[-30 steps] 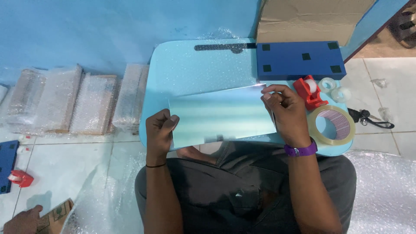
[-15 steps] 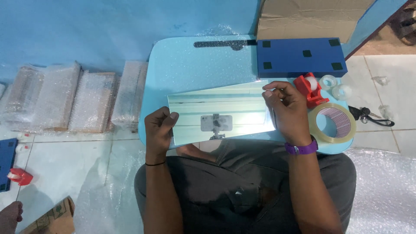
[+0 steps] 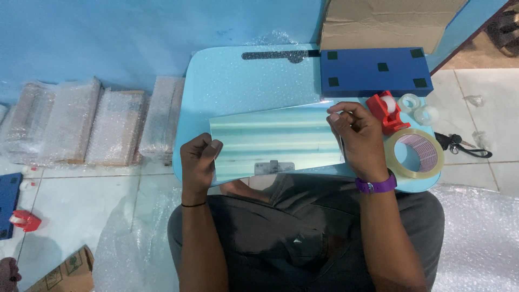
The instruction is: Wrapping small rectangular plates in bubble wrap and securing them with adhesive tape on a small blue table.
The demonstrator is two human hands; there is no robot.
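1. Left hand (image 3: 199, 160) pinches left edge of mirror panel (image 3: 275, 141), thumb on top.
2. Right hand (image 3: 359, 138) pinches panel's upper right corner, fingers curled.
3. Panel spans between both hands, above lap, over light blue table (image 3: 243, 81).
4. Just right of right hand: red tape dispenser (image 3: 386, 110), brown tape roll (image 3: 417, 153).
5. Beyond right hand: dark blue box (image 3: 374, 71).
6. Far left of left hand: bubble-wrapped packs (image 3: 86, 124).

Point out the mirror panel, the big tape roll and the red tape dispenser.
mirror panel (image 3: 275, 141), head view, on the middle of its reflective face.
big tape roll (image 3: 436, 154), head view, on its right rim.
red tape dispenser (image 3: 378, 106), head view, on its red body left of the white roll.
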